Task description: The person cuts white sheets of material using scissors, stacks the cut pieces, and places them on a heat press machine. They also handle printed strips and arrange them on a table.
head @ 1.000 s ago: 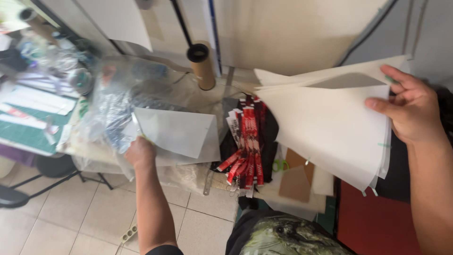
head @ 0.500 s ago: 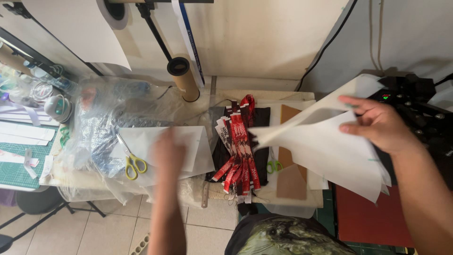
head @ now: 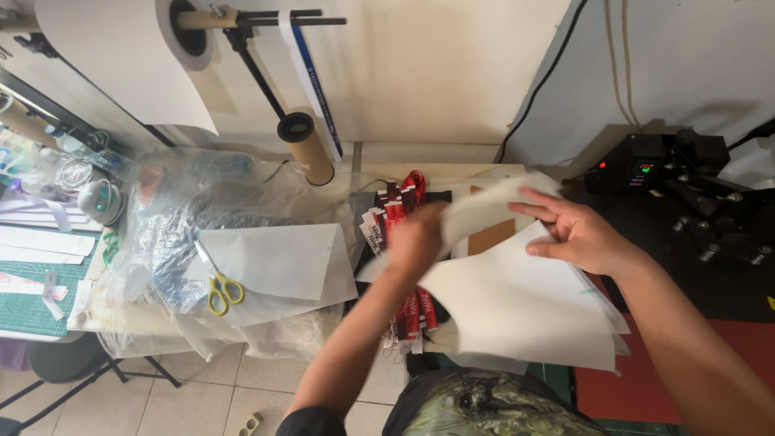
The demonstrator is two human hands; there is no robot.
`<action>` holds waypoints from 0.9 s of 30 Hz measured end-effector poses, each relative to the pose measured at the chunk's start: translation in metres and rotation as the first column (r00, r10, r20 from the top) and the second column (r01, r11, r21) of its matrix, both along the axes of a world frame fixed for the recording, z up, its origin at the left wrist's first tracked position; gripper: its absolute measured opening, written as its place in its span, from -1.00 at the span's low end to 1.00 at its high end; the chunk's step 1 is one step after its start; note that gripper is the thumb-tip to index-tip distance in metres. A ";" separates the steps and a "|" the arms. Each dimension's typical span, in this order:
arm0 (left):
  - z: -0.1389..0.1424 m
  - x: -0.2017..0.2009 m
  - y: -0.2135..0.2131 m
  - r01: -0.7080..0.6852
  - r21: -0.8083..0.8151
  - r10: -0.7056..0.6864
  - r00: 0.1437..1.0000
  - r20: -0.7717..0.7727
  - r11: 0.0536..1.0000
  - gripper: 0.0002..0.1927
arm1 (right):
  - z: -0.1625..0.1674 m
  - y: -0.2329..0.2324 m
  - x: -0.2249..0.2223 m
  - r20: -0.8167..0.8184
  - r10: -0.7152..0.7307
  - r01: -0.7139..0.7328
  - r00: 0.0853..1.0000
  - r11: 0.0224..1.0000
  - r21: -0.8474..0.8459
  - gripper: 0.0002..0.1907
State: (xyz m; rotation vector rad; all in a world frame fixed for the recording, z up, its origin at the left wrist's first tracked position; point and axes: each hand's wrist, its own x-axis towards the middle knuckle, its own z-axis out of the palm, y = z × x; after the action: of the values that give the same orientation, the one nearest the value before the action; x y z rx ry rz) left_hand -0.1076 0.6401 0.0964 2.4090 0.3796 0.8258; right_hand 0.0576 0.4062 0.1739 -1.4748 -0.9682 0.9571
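My right hand (head: 575,232) holds a stack of large white paper sheets (head: 525,307) over the table, fingers spread on the top sheets. My left hand (head: 413,239) is blurred and grips the upper left edge of one sheet from that stack, lifting it. Under my left forearm lies a bundle of red, white and black lanyards (head: 395,218) on a dark mat. A brown cardboard piece (head: 488,236) shows between the lifted sheets. Further left, a single white sheet (head: 278,262) rests on crumpled clear plastic.
Yellow-handled scissors (head: 216,287) lie on the left white sheet. A big paper roll (head: 121,56) hangs on a stand at the back, with a cardboard tube (head: 307,145) below. A black heat press (head: 678,182) stands at right. A green cutting mat (head: 32,299) is at far left.
My left hand left the white sheet on the plastic and crossed right to the stack held by my right hand. The scissors now lie uncovered. The camera view shifted right and up.
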 end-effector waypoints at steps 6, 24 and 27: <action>0.091 -0.084 0.035 -0.007 -0.056 0.010 0.998 0.060 0.998 -0.70 | 0.002 -0.038 0.042 0.122 -0.261 0.280 0.958 0.944 -0.177 -0.14; 0.067 0.019 -0.079 0.415 -0.201 -0.425 0.905 -0.005 0.887 -0.75 | 0.054 -0.043 0.070 0.287 0.057 -0.139 0.956 0.952 0.273 -0.31; 0.059 0.013 -0.066 0.090 -0.326 -0.121 0.990 -0.077 0.941 -0.83 | 0.046 -0.088 0.114 -0.126 -0.063 0.112 0.990 0.896 0.430 0.00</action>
State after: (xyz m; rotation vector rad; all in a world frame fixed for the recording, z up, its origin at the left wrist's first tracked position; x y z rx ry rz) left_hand -0.0949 0.5738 0.1554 2.1458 0.3859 0.5526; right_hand 0.1714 0.3182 0.2196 -1.0655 -0.9538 0.6893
